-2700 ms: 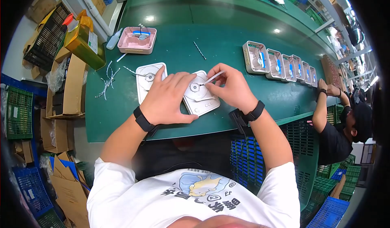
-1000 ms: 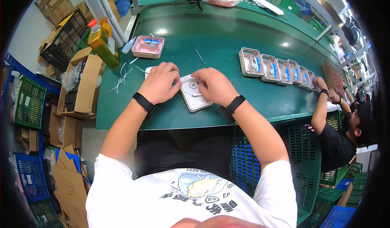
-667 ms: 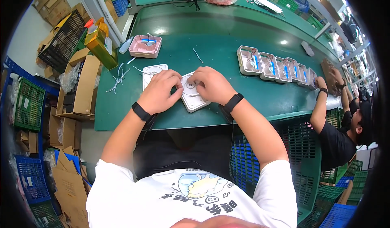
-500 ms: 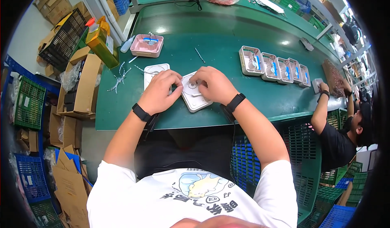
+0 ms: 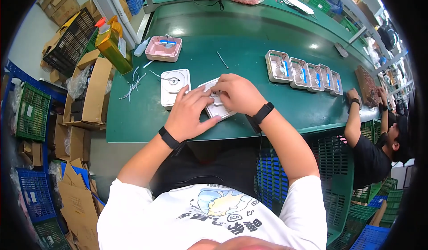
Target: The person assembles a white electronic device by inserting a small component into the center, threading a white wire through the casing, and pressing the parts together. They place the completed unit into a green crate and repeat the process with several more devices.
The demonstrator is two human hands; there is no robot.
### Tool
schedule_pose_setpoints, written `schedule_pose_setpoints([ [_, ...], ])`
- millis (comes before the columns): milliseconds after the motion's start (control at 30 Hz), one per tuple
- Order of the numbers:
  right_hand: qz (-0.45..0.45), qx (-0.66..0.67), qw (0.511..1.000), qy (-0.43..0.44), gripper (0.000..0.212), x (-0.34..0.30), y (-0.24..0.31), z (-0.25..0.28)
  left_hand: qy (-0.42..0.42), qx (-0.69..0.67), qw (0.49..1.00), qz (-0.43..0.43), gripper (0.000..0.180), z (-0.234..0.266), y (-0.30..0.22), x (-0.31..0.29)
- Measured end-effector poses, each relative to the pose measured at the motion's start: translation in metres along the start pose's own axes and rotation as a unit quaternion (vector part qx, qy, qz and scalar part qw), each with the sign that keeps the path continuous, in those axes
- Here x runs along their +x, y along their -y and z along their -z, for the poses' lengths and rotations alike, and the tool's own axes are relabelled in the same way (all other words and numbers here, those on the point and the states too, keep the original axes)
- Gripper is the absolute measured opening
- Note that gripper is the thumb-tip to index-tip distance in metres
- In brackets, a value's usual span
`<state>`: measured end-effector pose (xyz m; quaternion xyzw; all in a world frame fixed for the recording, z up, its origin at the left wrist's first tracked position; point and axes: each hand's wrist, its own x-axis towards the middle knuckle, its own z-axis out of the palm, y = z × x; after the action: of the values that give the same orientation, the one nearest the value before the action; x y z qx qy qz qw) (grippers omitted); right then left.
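Observation:
A white, rounded-square plastic housing lies tilted on the table beneath both my hands. My left hand holds it from the left, fingertips across its top and thumb along its near edge. From the right, my right hand bends over its middle, fingers curled and pressed together; what they pinch is hidden. Beside my left hand rests a second white housing with a round centre part and a twisted wire sticking out at its left.
Several open housings with blue parts stand in a row at the right. A pink housing, loose wires and a yellow can lie left. One wire lies ahead. A co-worker sits at the right.
My left hand has moved right and nearer, onto the middle housing, uncovering more of the left one. My right hand stays over the same housing. The co-worker's hand has shifted slightly.

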<state>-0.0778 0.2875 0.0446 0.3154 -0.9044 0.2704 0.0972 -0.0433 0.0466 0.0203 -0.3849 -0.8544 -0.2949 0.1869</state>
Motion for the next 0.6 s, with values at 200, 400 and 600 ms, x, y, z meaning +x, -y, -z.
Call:
schedule_pose_setpoints([
  [200,-0.053,0.077,0.994,0.056,0.021,0.000,-0.002,0.012,0.042,0.024,0.996,0.077,0.081,-0.004,-0.005,0.002],
  [400,-0.104,0.089,0.990,0.041,0.017,-0.001,0.000,0.006,0.089,0.025,0.995,0.037,0.093,0.011,0.007,0.004],
  [600,-0.218,0.120,0.962,0.110,0.020,0.009,0.006,0.014,0.095,-0.021,0.995,-0.025,0.093,0.018,0.026,0.005],
])
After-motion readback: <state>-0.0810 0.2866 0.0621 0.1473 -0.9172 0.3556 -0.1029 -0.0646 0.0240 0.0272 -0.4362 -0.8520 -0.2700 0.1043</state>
